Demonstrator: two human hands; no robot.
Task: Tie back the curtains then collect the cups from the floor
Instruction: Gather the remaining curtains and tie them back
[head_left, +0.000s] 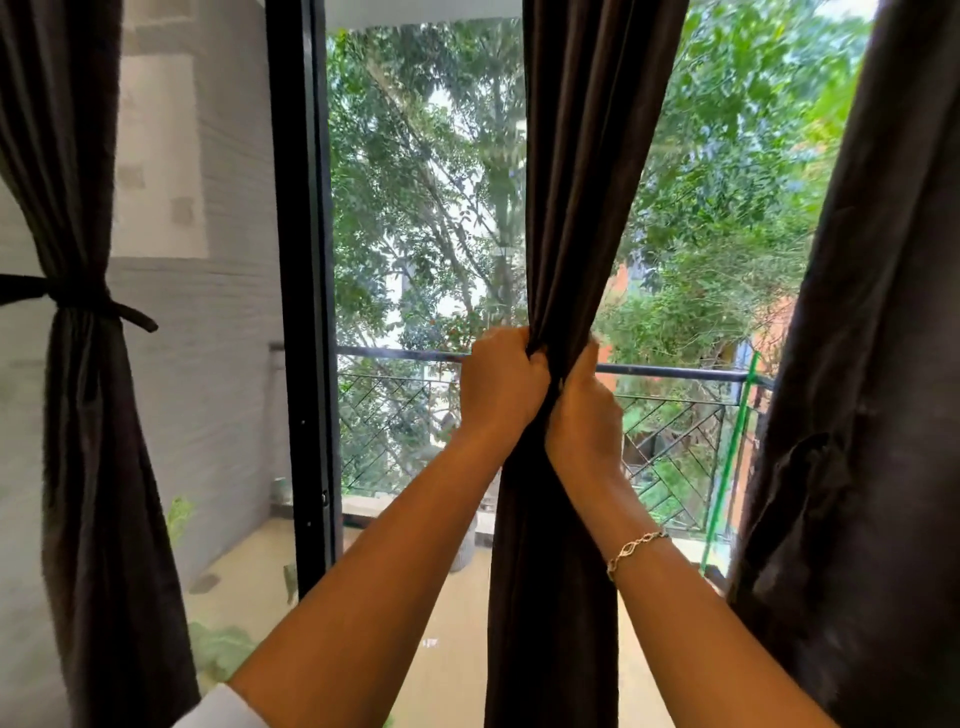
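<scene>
A dark brown middle curtain (576, 182) hangs in front of the glass door, bunched narrow at rail height. My left hand (501, 387) grips the gathered fabric from the left, and my right hand (584, 410) holds it from the right, a bracelet on that wrist. The two hands touch at the bunch. The left curtain (88, 441) is cinched by a dark tie-back (78, 301). A third curtain (857, 364) hangs loose on the right. No cups are in view.
A black door frame (304, 312) stands left of the middle curtain. Beyond the glass lie a balcony with a metal railing (675, 374), potted plants (223, 649) and trees.
</scene>
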